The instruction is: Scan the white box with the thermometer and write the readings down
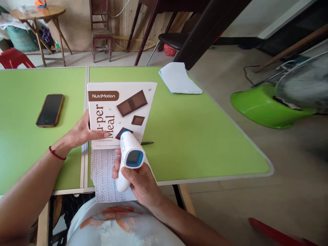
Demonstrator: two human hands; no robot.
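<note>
My left hand [85, 131] grips a white box [128, 92] by its left side, thumb across the front. The box stands upright and shows a brown "NutriMotion" label and pictures of chocolate pieces. In my right hand [139, 181] is a white and blue infrared thermometer [128, 145], its screen facing me and its front end against or just before the box's lower part; I cannot tell whether they touch. Below the box lies paper covered in handwriting [109, 174], partly hidden by my right hand and overhanging the table edge. A dark pen [147, 142] pokes out to the right behind the box.
The green folding table [205, 136] has a seam left of the box. A phone [50, 110] lies at left, and folded white paper [180, 78] at the far edge. Beyond are a round wooden table [48, 12], a wooden chair [101, 34] and a green plastic seat [266, 106].
</note>
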